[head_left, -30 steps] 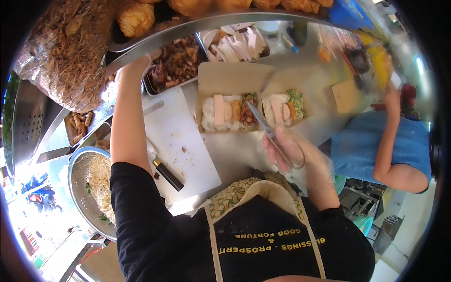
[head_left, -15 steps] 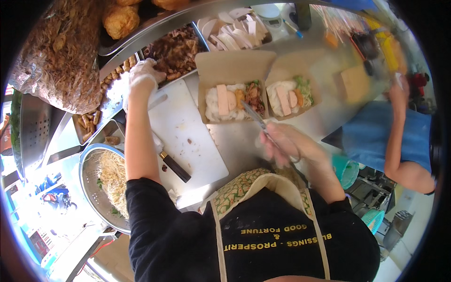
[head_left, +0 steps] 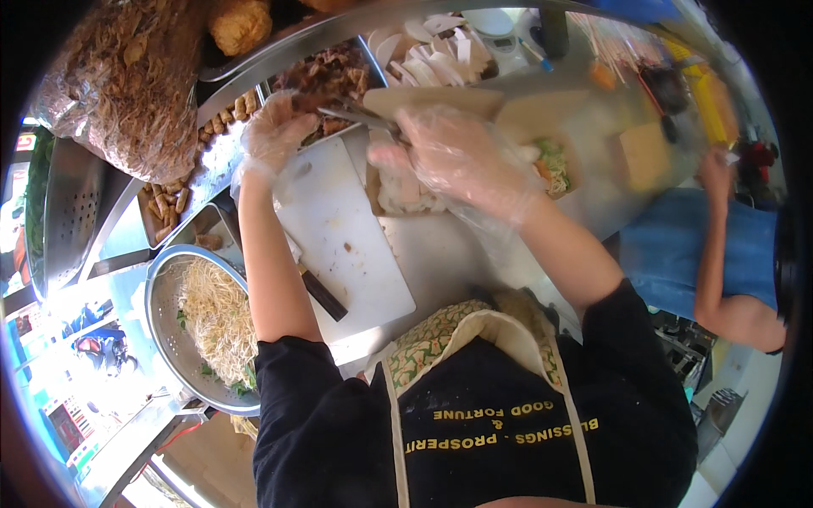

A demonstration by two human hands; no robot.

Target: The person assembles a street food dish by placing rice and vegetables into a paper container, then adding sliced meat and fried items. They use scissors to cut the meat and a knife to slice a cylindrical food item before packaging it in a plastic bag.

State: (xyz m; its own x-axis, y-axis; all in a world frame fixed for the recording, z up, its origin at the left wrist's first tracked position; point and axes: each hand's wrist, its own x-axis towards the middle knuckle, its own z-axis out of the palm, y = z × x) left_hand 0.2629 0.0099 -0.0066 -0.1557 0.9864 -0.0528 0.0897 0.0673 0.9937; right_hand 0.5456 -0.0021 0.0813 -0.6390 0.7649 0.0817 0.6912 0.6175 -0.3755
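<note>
My right hand [head_left: 461, 157], in a clear plastic glove, grips a pair of metal scissors [head_left: 360, 114]. The blades point left, over the edge of a tray of dark brown chopped meat [head_left: 326, 76]. Close to the blade tips is my gloved left hand [head_left: 275, 140], its fingers closed at that tray; what they pinch is too blurred to name. Beneath my right hand sits an open cardboard box [head_left: 373, 190] with white noodles [head_left: 411, 199], its other contents largely covered. A second cardboard box [head_left: 569, 182] beside it shows shredded greens [head_left: 553, 165].
A white cutting board [head_left: 347, 245] bears a dark-handled knife [head_left: 323, 295]. At the left stand a colander of bean sprouts [head_left: 216, 326] and a tray of small brown rolls [head_left: 165, 212]. White slices [head_left: 436, 63] fill a tray behind. Another person's arm [head_left: 716, 237] is at right.
My right hand, with the scissors, has swung left and away from me, from beside the left box to over it. The blades now reach my left hand, which stays by the meat tray.
</note>
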